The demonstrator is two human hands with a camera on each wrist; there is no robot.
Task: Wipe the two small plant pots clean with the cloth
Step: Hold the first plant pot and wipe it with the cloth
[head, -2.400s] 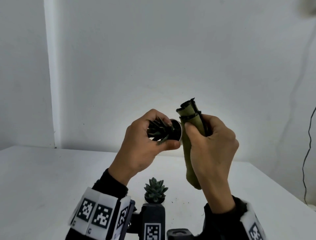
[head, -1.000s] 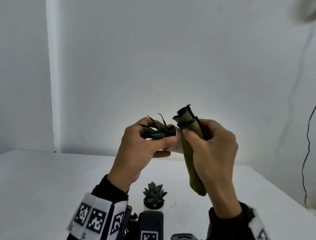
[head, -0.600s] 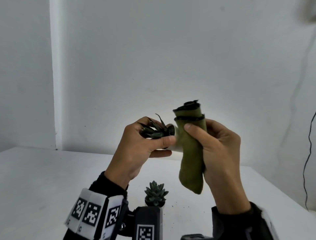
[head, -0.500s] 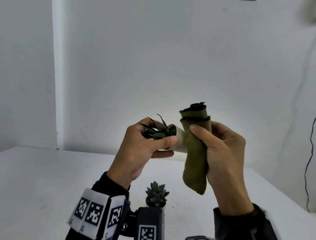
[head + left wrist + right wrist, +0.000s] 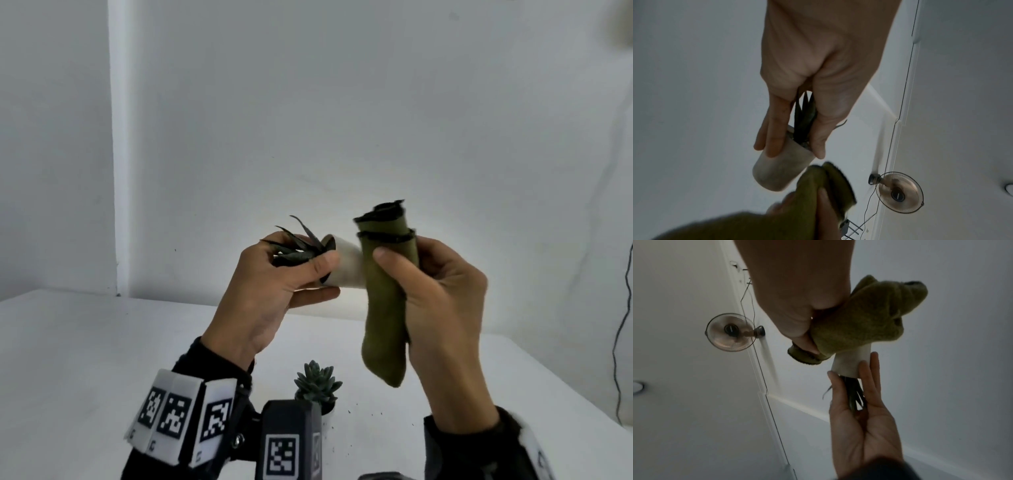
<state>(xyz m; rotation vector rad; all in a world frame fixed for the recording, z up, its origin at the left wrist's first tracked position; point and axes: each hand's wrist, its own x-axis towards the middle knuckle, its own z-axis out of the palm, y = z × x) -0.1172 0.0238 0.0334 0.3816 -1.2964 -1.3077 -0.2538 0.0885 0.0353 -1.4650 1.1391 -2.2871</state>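
My left hand (image 5: pixel 274 277) holds a small white pot (image 5: pixel 346 263) on its side in the air, thumb and fingers pinching it near the rim. The pot's dark spiky plant (image 5: pixel 294 240) points left over my palm. My right hand (image 5: pixel 435 291) grips a folded olive-green cloth (image 5: pixel 387 301) and presses it against the pot's base end. The wrist views show the same pot (image 5: pixel 777 170) (image 5: pixel 853 363) with the cloth (image 5: pixel 824 183) (image 5: pixel 857 324) over its bottom. A second small pot with a green rosette succulent (image 5: pixel 317 383) stands on the white table (image 5: pixel 85 349) below, partly hidden by my wrist camera.
A white wall stands close behind the table. Dark soil specks (image 5: pixel 380 414) lie on the table near the second pot. A black cable (image 5: pixel 620 335) hangs at the right edge. A wall fan (image 5: pixel 898 193) shows in the wrist views.
The pot has turned so its opening faces left instead of toward me. My right hand shifted the cloth slightly right and now covers the pot's base end.
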